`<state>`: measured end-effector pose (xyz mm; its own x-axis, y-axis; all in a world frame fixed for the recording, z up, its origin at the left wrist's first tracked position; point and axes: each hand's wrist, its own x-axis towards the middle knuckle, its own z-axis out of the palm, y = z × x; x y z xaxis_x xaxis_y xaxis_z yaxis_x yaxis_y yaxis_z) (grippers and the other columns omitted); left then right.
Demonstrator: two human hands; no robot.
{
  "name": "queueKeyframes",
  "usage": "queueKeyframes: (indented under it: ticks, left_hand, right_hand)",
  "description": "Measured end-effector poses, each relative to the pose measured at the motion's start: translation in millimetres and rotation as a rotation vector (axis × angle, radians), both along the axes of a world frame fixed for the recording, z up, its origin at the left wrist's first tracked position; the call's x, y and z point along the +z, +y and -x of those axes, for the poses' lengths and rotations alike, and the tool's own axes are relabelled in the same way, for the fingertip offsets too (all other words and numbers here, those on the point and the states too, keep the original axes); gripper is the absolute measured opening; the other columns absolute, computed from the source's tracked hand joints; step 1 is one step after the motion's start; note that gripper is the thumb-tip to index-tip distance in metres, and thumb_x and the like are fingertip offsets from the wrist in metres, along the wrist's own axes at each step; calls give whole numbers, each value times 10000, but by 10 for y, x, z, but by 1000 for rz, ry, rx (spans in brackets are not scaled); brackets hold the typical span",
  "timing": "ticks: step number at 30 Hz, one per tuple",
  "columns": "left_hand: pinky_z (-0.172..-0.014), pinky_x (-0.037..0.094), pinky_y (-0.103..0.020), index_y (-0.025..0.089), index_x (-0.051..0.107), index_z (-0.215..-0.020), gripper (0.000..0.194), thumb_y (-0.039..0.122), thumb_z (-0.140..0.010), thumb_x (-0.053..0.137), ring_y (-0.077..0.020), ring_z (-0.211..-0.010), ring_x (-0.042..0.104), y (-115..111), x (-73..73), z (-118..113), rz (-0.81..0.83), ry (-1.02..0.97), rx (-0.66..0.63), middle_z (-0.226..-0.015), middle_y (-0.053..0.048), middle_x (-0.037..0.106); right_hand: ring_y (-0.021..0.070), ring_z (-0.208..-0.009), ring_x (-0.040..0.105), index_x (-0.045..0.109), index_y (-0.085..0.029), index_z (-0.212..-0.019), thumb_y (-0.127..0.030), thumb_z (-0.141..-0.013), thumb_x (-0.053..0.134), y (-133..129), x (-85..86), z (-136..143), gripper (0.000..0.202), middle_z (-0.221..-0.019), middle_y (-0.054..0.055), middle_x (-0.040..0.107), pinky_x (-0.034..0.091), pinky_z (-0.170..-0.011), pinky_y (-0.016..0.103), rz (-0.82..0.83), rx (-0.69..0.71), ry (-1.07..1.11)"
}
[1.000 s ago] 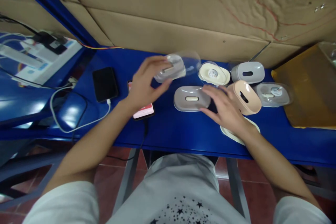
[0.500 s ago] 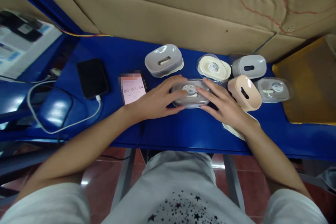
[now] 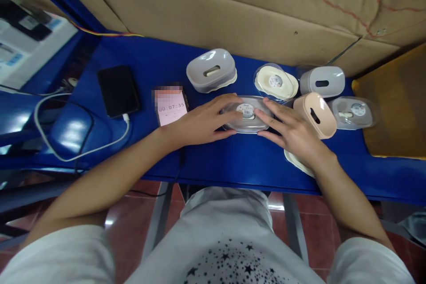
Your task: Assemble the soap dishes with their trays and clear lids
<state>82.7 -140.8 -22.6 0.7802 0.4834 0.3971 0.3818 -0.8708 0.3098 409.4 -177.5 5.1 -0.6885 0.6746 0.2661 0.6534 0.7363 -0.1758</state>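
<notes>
With fingers spread, left hand (image 3: 213, 120) and right hand (image 3: 293, 131) pressing clear-covered grey container (image 3: 248, 126) from both sides, on blue table (image 3: 213, 164); peach container (image 3: 316, 115) right, phone (image 3: 171, 107) left.

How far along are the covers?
Looks done: cream container and rightmost gray container, both with clear covers. In hand: middle gray container, covered, left hand and right hand on it. Apparently left: peach container and leftmost gray container, both uncovered. Back-right gray container: can't tell.
</notes>
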Motion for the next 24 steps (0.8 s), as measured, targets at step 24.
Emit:
queueKeyframes:
  ticks: [24]
  left_hand:
    - [-1348,381,-689,290,375,-1784,773,448,-1110,718,-457,-1726,297,20,-54,-34,4,60,51,-1872,-237,235]
  right_hand:
    - [327,-1641,499,324,-338,-1810,-284,-1106,682,33,-59,35,791,-1843,111,388,463,-1353,536,62,12,47]
